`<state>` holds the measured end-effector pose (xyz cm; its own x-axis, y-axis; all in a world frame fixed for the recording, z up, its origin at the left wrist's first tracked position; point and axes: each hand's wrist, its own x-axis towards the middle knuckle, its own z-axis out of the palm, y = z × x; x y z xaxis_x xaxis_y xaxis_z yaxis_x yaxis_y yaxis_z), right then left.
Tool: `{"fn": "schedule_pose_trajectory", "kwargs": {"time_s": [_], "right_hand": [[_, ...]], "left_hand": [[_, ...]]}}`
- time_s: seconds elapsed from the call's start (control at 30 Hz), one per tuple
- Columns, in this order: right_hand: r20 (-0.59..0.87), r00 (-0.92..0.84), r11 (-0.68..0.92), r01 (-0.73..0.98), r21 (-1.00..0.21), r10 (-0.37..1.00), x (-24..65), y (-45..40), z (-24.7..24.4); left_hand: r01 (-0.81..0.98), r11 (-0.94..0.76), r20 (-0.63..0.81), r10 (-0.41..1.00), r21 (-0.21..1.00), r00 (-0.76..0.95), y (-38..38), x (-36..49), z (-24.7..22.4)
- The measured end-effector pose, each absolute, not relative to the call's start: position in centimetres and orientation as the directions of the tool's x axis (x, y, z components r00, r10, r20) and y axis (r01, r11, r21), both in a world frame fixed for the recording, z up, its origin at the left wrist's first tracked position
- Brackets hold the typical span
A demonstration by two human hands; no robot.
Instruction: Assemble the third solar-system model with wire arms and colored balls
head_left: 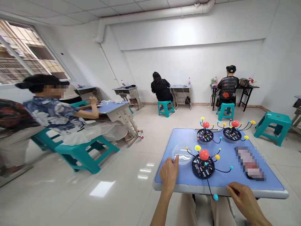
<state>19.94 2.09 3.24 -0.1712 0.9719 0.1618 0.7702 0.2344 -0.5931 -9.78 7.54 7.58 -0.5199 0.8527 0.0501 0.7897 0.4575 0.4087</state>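
On the blue desk (188,181), three solar system models with black round bases and red balls are standing. The nearest model (203,166) has a blue ball on an arm that hangs over the front edge. Left of it lies a clear round plastic dish (182,154). My left hand (169,172) rests at the desk's left side beside the dish, its fingers curled and what they hold, if anything, hidden. Over the front edge, right of the nearest model, is my right hand (242,196), fingers bent together, their contents unclear.
Two more models (205,135) (232,134) stand at the desk's back. A blurred-out phone (250,163) lies at the right. Green stools (274,124) stand on the floor. Several people sit at other desks, one nearby at the left (58,113).
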Motion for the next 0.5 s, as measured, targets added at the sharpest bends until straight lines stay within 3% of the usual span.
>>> {"fn": "schedule_pose_trajectory", "kwargs": {"time_s": [0.07,0.23,0.37,0.5], "right_hand": [[0.227,-0.135,0.241,0.8,-0.549,0.964,19.1,2.7,2.4],[0.333,-0.113,0.234,0.908,-0.349,0.936,17.0,3.9,1.3],[0.287,-0.102,0.177,0.951,-0.252,0.953,15.3,4.5,1.8],[0.197,-0.032,0.08,0.967,-0.243,0.98,14.3,4.9,3.2]], "left_hand": [[0.79,0.446,0.055,0.857,0.42,-0.513,6.4,-8.6,7.4],[0.826,0.282,-0.031,0.951,0.488,-0.307,4.7,-4.0,6.4],[0.791,0.256,-0.016,0.955,0.555,-0.298,5.2,-1.5,5.8],[0.737,0.271,-0.018,0.943,0.62,-0.331,5.9,-1.0,5.7]]}}
